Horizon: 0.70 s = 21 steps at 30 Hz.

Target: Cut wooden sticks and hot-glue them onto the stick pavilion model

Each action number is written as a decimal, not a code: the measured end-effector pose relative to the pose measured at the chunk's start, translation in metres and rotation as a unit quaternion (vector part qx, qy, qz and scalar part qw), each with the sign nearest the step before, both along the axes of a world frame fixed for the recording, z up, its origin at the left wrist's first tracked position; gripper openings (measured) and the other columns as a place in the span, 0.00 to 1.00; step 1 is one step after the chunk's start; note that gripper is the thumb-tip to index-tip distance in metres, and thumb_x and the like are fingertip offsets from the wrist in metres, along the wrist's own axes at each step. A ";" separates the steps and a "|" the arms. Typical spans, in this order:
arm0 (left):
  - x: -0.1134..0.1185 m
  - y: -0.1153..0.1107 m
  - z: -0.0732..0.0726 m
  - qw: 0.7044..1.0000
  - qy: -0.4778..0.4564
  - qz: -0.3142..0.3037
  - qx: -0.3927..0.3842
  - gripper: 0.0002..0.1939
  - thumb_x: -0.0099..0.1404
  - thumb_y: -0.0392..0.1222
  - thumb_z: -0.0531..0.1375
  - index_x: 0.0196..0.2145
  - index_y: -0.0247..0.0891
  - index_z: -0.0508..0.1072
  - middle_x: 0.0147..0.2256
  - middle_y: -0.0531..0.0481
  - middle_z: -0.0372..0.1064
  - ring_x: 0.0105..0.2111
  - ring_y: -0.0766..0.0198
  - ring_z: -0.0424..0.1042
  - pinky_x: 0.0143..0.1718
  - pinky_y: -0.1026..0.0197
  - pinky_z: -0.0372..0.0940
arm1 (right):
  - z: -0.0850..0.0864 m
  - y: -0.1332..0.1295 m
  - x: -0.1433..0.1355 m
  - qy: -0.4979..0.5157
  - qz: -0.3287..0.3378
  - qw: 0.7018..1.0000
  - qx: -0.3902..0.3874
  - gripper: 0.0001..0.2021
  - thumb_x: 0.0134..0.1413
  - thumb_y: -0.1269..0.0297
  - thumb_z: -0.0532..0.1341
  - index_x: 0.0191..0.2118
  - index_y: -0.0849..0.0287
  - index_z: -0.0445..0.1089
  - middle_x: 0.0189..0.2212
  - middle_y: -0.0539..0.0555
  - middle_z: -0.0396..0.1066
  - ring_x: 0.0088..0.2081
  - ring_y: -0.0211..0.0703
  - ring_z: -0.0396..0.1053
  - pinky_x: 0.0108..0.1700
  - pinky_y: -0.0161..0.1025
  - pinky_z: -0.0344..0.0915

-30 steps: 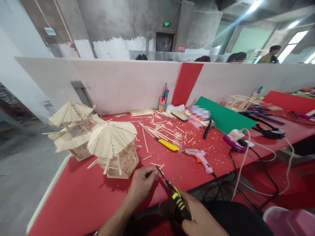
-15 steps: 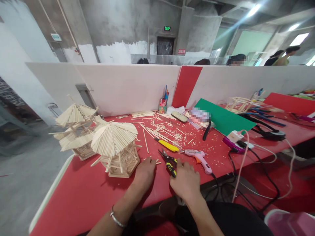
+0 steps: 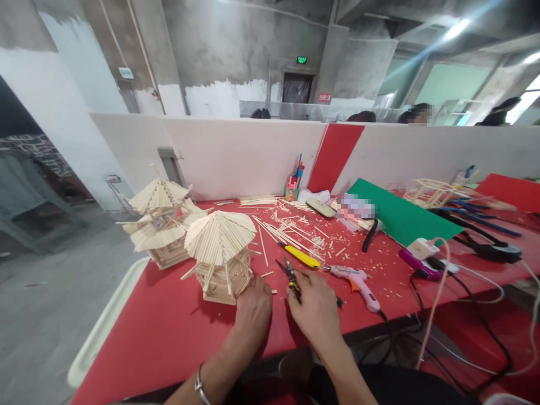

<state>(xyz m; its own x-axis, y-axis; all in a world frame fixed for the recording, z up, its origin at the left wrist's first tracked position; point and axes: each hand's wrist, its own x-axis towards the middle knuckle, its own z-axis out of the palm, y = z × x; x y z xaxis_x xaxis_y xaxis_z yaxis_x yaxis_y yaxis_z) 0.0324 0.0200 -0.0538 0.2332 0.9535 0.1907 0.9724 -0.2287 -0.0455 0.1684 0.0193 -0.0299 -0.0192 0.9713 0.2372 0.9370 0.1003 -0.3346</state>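
A small pavilion model [image 3: 220, 239] built of pale wooden sticks stands upright in front of me, with a ribbed conical roof. My left hand [image 3: 255, 306] is at the lower right of its base, fingers curled; their tips are partly hidden, so what they hold cannot be made out. Black-and-yellow pliers [image 3: 291, 277] lie under my right hand [image 3: 317, 304], which is closed around their handles; the jaws point away from me. A few short sticks [image 3: 267, 274] lie between my hands. Behind the nearer model, to the left, stands a second, two-tiered pavilion [image 3: 160, 225].
On the red table [image 3: 169, 332] lie a yellow utility knife [image 3: 301, 256], a pink glue gun [image 3: 356, 281] with its cable, and loose sticks [image 3: 287, 233] with scraps. Farther right are a green board [image 3: 405, 216] and a purple power strip [image 3: 417, 264]. A white partition [image 3: 236, 157] stands behind.
My view has swung left, so the scene sits farther right. My left hand has come closer to the nearer pavilion's base. My right hand has closed further over the pliers' handles.
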 end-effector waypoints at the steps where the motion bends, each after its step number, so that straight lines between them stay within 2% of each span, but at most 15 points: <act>1: -0.003 -0.004 -0.003 1.000 -0.012 -0.011 0.010 0.13 0.59 0.24 0.49 0.32 0.32 0.72 0.33 0.39 0.70 0.32 0.52 0.70 0.31 0.55 0.64 | 0.005 -0.002 -0.003 0.045 0.029 0.999 0.002 0.18 0.56 0.62 0.53 0.49 0.58 0.69 0.46 0.59 0.70 0.48 0.50 0.66 0.49 0.43 0.59; 3: -0.013 -0.019 -0.010 0.997 -0.054 -0.048 0.036 0.13 0.58 0.24 0.50 0.32 0.34 0.72 0.32 0.41 0.71 0.34 0.53 0.70 0.33 0.55 0.64 | 0.013 -0.006 -0.011 0.131 0.088 0.987 -0.006 0.16 0.57 0.62 0.51 0.45 0.56 0.72 0.42 0.56 0.73 0.43 0.45 0.70 0.46 0.38 0.61; 5: -0.030 -0.040 -0.014 0.995 -0.088 -0.036 0.038 0.13 0.56 0.22 0.51 0.28 0.36 0.71 0.28 0.44 0.72 0.31 0.55 0.71 0.29 0.59 0.63 | 0.017 -0.009 -0.022 0.176 0.119 0.977 -0.018 0.15 0.57 0.61 0.51 0.41 0.55 0.74 0.39 0.54 0.75 0.41 0.44 0.71 0.45 0.37 0.62; 7: -0.052 -0.062 -0.014 0.994 -0.105 -0.012 0.034 0.12 0.56 0.25 0.51 0.27 0.38 0.69 0.25 0.46 0.71 0.26 0.56 0.71 0.25 0.60 0.61 | 0.016 -0.011 -0.035 0.183 0.129 0.974 -0.029 0.15 0.57 0.60 0.52 0.41 0.54 0.74 0.36 0.54 0.76 0.38 0.45 0.73 0.42 0.37 0.63; 9: -0.077 -0.080 -0.009 0.972 -0.232 0.007 -0.028 0.10 0.62 0.31 0.50 0.27 0.40 0.68 0.23 0.49 0.71 0.22 0.60 0.70 0.22 0.63 0.59 | 0.009 -0.012 -0.053 0.185 0.138 0.972 -0.050 0.16 0.56 0.57 0.54 0.45 0.54 0.73 0.30 0.52 0.77 0.33 0.43 0.74 0.36 0.35 0.63; 10: -0.090 -0.086 -0.005 0.948 -0.311 0.031 -0.058 0.11 0.64 0.35 0.49 0.26 0.40 0.66 0.21 0.51 0.70 0.21 0.63 0.69 0.22 0.64 0.60 | 0.005 -0.012 -0.063 0.187 0.138 0.971 -0.062 0.17 0.55 0.55 0.55 0.48 0.54 0.71 0.28 0.51 0.76 0.31 0.43 0.73 0.33 0.34 0.63; 12: -0.111 -0.090 0.004 0.875 -0.465 0.092 -0.100 0.14 0.65 0.41 0.48 0.23 0.40 0.65 0.17 0.52 0.67 0.19 0.64 0.69 0.22 0.65 0.61 | -0.003 -0.012 -0.082 0.185 0.122 0.972 -0.077 0.18 0.54 0.54 0.57 0.49 0.54 0.70 0.27 0.50 0.76 0.29 0.42 0.73 0.30 0.33 0.61; 14: -0.127 -0.087 0.011 0.790 -0.588 0.143 -0.094 0.13 0.62 0.46 0.51 0.24 0.39 0.66 0.16 0.53 0.67 0.15 0.65 0.67 0.18 0.65 0.60 | -0.009 -0.011 -0.098 0.176 0.098 0.977 -0.072 0.14 0.54 0.57 0.57 0.44 0.54 0.73 0.28 0.53 0.76 0.31 0.43 0.73 0.31 0.34 0.60; 16: -0.137 -0.082 0.014 0.723 -0.664 0.176 -0.073 0.13 0.57 0.51 0.57 0.25 0.38 0.68 0.17 0.53 0.69 0.12 0.66 0.65 0.14 0.65 0.58 | -0.014 -0.010 -0.106 0.167 0.079 0.981 -0.058 0.12 0.55 0.59 0.55 0.36 0.56 0.75 0.29 0.56 0.76 0.31 0.45 0.73 0.32 0.35 0.60; 18: -0.141 -0.076 0.012 0.677 -0.709 0.188 -0.060 0.15 0.52 0.52 0.61 0.28 0.36 0.71 0.18 0.52 0.71 0.12 0.67 0.64 0.13 0.64 0.59 | -0.017 -0.006 -0.104 0.167 0.062 0.983 -0.049 0.14 0.55 0.59 0.53 0.33 0.57 0.75 0.30 0.59 0.76 0.32 0.47 0.73 0.34 0.37 0.61; 21: -0.138 -0.072 0.005 0.644 -0.741 0.176 -0.071 0.19 0.49 0.53 0.63 0.33 0.33 0.73 0.19 0.51 0.71 0.12 0.66 0.65 0.13 0.64 0.61 | -0.020 0.003 -0.090 0.194 0.041 0.979 -0.038 0.15 0.55 0.60 0.52 0.39 0.58 0.74 0.33 0.59 0.76 0.35 0.48 0.73 0.37 0.38 0.63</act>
